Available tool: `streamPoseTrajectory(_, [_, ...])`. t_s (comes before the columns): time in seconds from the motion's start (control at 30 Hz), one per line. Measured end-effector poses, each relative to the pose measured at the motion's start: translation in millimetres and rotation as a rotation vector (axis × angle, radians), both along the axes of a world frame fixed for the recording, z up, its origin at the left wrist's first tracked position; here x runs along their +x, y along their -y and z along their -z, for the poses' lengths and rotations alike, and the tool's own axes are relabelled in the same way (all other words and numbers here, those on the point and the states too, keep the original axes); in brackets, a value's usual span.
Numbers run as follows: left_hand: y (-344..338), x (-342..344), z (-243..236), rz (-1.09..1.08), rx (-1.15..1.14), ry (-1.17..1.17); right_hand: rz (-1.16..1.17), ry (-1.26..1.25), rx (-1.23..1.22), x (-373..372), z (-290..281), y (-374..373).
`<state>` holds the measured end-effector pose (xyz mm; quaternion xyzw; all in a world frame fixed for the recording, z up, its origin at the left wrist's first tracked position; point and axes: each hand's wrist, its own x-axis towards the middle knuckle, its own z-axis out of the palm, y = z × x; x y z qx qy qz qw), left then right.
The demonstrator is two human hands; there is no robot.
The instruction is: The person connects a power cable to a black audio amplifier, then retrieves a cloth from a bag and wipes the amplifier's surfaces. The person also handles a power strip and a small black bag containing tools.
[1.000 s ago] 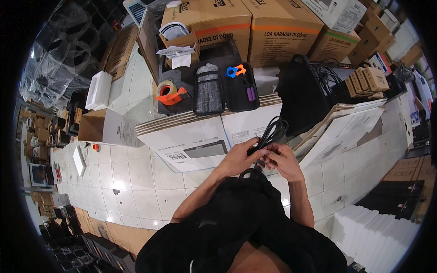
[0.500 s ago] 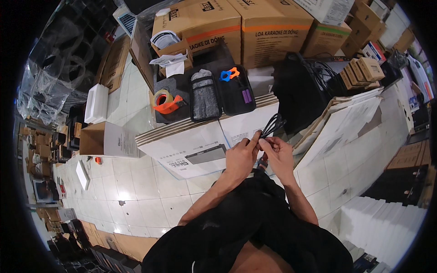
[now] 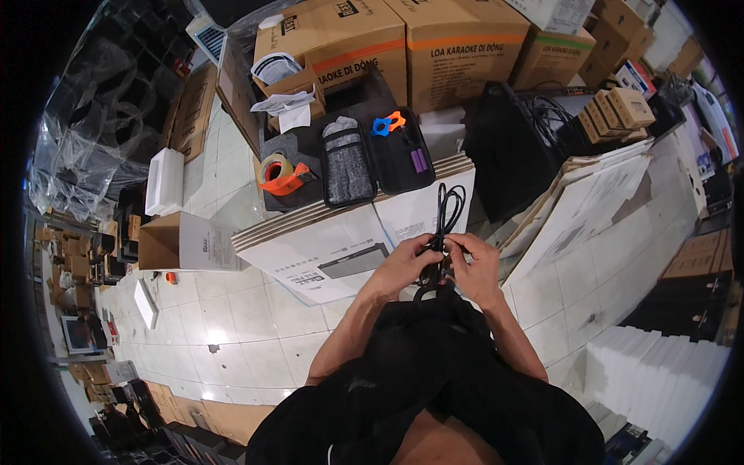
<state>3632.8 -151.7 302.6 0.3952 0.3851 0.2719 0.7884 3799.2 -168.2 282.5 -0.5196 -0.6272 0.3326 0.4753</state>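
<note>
A coiled black cable stands upright between my two hands, its loops rising above the fingers. My left hand is closed around the middle of the bundle. From the other side my right hand pinches it, fingertips close to the left thumb. More of the cable hangs below the hands. Just beyond lies an open black zip case holding a grey fabric pouch, blue and orange star-shaped pieces and purple cylinders.
Flattened white cartons lean in front of me. An orange tape dispenser sits left of the case. Large brown boxes stand behind; a black speaker-like box is at right. White foam sheets are stacked at lower right.
The cable bundle has turned from slanting right to upright, and its loops now show more openly. Both hands have lowered slightly, with the left fingers now wrapped around the bundle.
</note>
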Motion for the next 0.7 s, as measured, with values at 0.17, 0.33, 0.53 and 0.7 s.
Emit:
streamPoseTrajectory(0.17, [2, 5, 7, -0.119, -0.059, 0.122, -0.145, 0.158, 0.191, 8, -15, -4])
streamPoseTrajectory(0.33, [6, 16, 4, -0.247, -0.103, 0.159, -0.088, 0.170, 0.218, 6, -25, -1])
streamPoseTrajectory(0.53, [10, 12, 0, -0.330, -0.113, 0.259, 0.072, 0.035, 0.226, 3, -28, 10])
streamPoseTrajectory(0.7, [14, 9, -17, -0.312, -0.114, 0.285, 0.012, 0.219, 0.519, 12, -38, 16])
